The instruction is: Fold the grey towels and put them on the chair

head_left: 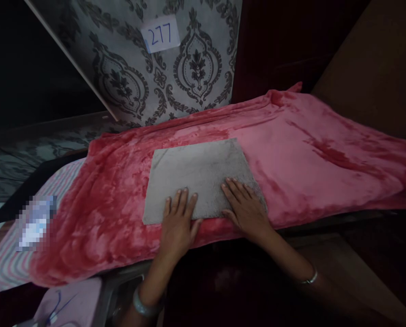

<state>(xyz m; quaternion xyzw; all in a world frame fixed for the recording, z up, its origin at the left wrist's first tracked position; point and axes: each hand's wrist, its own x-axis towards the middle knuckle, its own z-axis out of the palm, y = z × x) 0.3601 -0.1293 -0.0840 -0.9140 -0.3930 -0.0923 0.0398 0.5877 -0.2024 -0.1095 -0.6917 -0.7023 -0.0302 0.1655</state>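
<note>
A grey, flat rectangular cloth [196, 168] with a slightly fuzzy surface lies spread on a pink and red plush blanket [114, 195]. My left hand [178, 222] rests palm down on the cloth's near left part, fingers stretched out. On its near right corner lies my right hand [245, 204], also flat with the fingers extended. Neither hand grasps anything. What is under the palms is hidden.
Behind the blanket stands a patterned wall [203, 63] with a paper label [162, 34] reading 277. A striped cloth [62, 181] pokes out at the left, with a blurred patch [37, 222] over it. A pale pink stool-like surface [73, 299] sits below left.
</note>
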